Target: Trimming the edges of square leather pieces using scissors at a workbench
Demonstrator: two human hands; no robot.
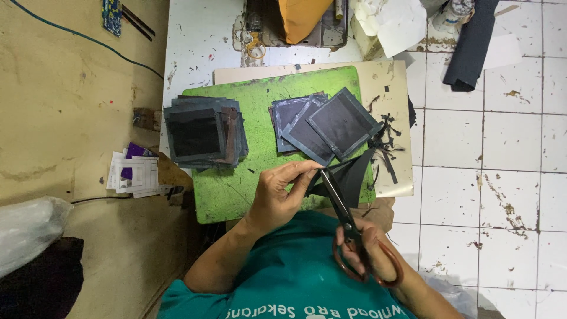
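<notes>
My left hand [282, 192] pinches the edge of a black leather-like piece [353, 176] held over the near edge of a green cutting mat [260, 97]. My right hand [369, 248] grips a pair of scissors with reddish-brown handles [345, 221]; the blades point up into the black piece. A stack of dark square pieces [201, 133] lies on the mat's left side. Three overlapping dark squares [322, 125] lie on its right side. Thin black offcuts [387, 145] lie scattered at the mat's right edge.
The mat rests on a beige board [396, 82] over a white, stained worktop [195, 35]. An orange cloth [301, 18] and crumpled white paper [390, 23] sit at the back. A dark fabric strip [472, 47] lies on the white tiled floor at right. Papers [133, 174] lie at left.
</notes>
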